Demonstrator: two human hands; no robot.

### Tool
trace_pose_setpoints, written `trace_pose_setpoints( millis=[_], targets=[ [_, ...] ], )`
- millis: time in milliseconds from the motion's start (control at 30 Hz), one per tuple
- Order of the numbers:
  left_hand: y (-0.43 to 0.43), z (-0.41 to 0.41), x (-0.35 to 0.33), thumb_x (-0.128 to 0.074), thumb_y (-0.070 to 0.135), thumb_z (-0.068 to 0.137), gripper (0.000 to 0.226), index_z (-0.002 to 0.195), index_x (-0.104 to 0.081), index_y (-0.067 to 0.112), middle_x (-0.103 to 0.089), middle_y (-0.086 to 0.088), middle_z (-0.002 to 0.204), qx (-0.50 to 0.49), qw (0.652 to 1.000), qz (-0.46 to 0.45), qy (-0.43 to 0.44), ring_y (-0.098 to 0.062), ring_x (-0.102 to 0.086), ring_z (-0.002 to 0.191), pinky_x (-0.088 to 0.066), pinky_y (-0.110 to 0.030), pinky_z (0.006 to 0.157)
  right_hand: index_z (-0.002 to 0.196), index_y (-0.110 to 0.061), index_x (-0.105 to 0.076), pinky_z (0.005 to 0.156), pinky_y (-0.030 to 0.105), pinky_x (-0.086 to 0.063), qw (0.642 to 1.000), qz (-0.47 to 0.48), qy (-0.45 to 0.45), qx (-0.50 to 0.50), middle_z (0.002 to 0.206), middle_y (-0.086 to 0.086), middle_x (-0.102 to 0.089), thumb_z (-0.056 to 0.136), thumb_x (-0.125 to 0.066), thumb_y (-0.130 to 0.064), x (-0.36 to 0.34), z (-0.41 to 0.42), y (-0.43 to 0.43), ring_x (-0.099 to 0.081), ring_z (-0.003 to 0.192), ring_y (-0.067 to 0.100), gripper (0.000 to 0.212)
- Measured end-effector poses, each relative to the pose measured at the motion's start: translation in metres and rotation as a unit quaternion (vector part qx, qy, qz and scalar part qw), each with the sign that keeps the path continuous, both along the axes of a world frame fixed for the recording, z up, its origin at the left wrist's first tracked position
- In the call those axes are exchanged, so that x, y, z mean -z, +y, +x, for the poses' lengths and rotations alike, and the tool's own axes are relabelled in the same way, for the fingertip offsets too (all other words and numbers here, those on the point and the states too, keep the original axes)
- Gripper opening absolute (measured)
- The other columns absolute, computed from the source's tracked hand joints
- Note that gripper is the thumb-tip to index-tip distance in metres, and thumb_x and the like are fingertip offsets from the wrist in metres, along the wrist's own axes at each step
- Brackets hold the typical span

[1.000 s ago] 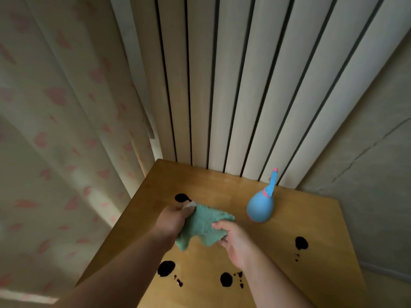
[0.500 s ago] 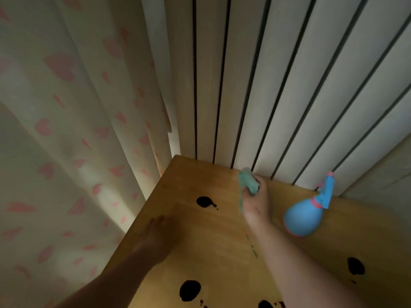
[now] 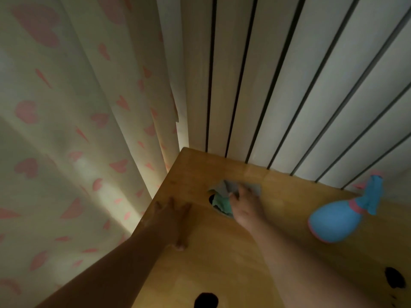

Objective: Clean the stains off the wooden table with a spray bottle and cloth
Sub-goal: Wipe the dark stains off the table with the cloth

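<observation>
bare forearms [image 3: 124, 263] lead to bare hands [image 3: 244, 207].

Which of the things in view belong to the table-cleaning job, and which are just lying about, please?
Job in hand: green cloth under the right hand; blue spray bottle; wooden table; black stains; left hand flat on the table.
Just there: heart-print curtain; slatted wall.

Crumpled green cloth [image 3: 220, 202] partly covers a black stain [image 3: 210, 198] on the wooden table [image 3: 222, 252], spray bottle [image 3: 333, 221] apart.
</observation>
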State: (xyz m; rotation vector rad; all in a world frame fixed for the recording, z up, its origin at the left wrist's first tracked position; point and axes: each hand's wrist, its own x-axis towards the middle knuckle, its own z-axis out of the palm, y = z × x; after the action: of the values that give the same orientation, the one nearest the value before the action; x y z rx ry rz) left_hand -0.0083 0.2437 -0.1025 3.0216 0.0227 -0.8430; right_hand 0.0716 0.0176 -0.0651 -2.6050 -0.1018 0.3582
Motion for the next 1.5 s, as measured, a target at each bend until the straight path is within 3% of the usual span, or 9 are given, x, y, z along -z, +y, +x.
trace_pose_setpoints(
  millis=[133,367,600,767,900,1033,1300,1433,1500],
  targets=[
    [0.006,0.002,0.015,-0.081,0.072,0.044,0.14,0.144,0.015,0.053,-0.005,-0.014,0.161,-0.019,0.999,-0.027,-0.002,-0.047,-0.005,0.147,-0.026,-0.071,0.108,0.155,-0.026,-0.006,0.121,0.043,-0.003,0.993,-0.067,-0.001,-0.102,0.162,-0.003,-0.008,0.102,-0.014,-0.047,0.017,-0.006,0.016,-0.003,0.149,0.022,0.058],
    [-0.002,-0.001,0.0,-0.083,0.063,0.058,0.133,0.154,0.006,0.039,-0.007,-0.016,0.161,0.007,1.0,-0.016,-0.016,-0.042,-0.007,0.149,-0.013,-0.062,0.118,0.154,-0.031,-0.008,0.119,0.037,0.009,0.975,-0.08,-0.033,-0.204,0.161,-0.012,-0.005,0.104,-0.012,-0.044,0.023,-0.01,0.022,0.007,0.148,0.015,0.052],
    [0.0,-0.005,0.002,-0.082,0.067,0.055,0.135,0.152,0.01,0.043,-0.008,-0.015,0.16,0.002,1.0,-0.012,-0.024,-0.045,-0.015,0.146,-0.024,-0.061,0.115,0.152,-0.032,-0.024,0.117,0.033,0.008,0.96,-0.075,-0.056,-0.265,0.159,-0.013,-0.016,0.105,-0.025,-0.03,0.029,-0.006,0.013,-0.001,0.148,0.013,0.047],
    [0.003,-0.002,0.008,-0.079,0.074,0.046,0.14,0.147,0.016,0.049,-0.007,-0.015,0.159,-0.01,0.999,-0.025,-0.026,-0.046,-0.016,0.145,-0.029,-0.063,0.11,0.149,-0.027,-0.032,0.12,0.03,0.0,0.971,-0.018,-0.006,-0.24,0.159,-0.009,-0.021,0.104,-0.03,-0.032,0.012,-0.003,0.016,-0.008,0.147,0.011,0.045],
    [-0.002,-0.002,0.001,-0.079,0.068,0.058,0.133,0.154,0.009,0.038,-0.013,-0.017,0.158,0.019,0.999,0.002,-0.028,-0.038,-0.017,0.146,-0.018,-0.057,0.118,0.154,-0.026,-0.015,0.12,0.034,0.006,0.949,-0.091,-0.023,-0.301,0.162,-0.009,-0.006,0.103,-0.021,-0.04,0.003,-0.024,0.021,0.005,0.148,0.01,0.054],
    [-0.002,-0.002,0.002,-0.078,0.072,0.053,0.136,0.152,0.009,0.042,-0.015,-0.015,0.157,0.007,1.0,-0.01,-0.027,-0.04,-0.018,0.145,-0.023,-0.06,0.115,0.154,-0.026,0.007,0.118,0.035,0.014,0.934,-0.145,-0.002,-0.327,0.159,-0.01,0.017,0.1,-0.02,-0.049,0.014,-0.036,0.02,0.022,0.144,0.009,0.065],
    [0.003,0.0,0.006,-0.075,0.079,0.04,0.14,0.145,0.014,0.052,-0.012,-0.013,0.158,-0.018,0.999,-0.027,-0.015,-0.046,-0.014,0.145,-0.03,-0.067,0.107,0.153,-0.025,-0.019,0.114,0.026,0.007,0.955,-0.058,0.003,-0.292,0.161,-0.01,-0.008,0.105,-0.021,-0.038,0.015,-0.025,0.026,0.002,0.148,0.009,0.05],
    [0.007,0.003,0.012,-0.057,0.086,0.027,0.141,0.14,0.02,0.056,-0.015,-0.012,0.159,-0.023,0.999,-0.028,-0.012,-0.045,-0.013,0.146,-0.031,-0.069,0.104,0.152,-0.021,-0.025,0.117,0.027,0.0,0.962,-0.035,0.009,-0.269,0.16,-0.007,-0.016,0.105,-0.023,-0.035,0.014,-0.025,0.028,-0.004,0.148,0.009,0.049],
    [0.006,0.001,0.008,-0.066,0.083,0.033,0.14,0.142,0.017,0.055,-0.014,-0.012,0.159,-0.025,0.999,-0.028,-0.008,-0.045,-0.012,0.146,-0.03,-0.069,0.105,0.152,-0.02,-0.026,0.117,0.027,-0.001,0.964,-0.032,0.008,-0.265,0.16,-0.007,-0.017,0.105,-0.023,-0.034,0.015,-0.028,0.029,-0.005,0.148,0.01,0.049]
  ],
)
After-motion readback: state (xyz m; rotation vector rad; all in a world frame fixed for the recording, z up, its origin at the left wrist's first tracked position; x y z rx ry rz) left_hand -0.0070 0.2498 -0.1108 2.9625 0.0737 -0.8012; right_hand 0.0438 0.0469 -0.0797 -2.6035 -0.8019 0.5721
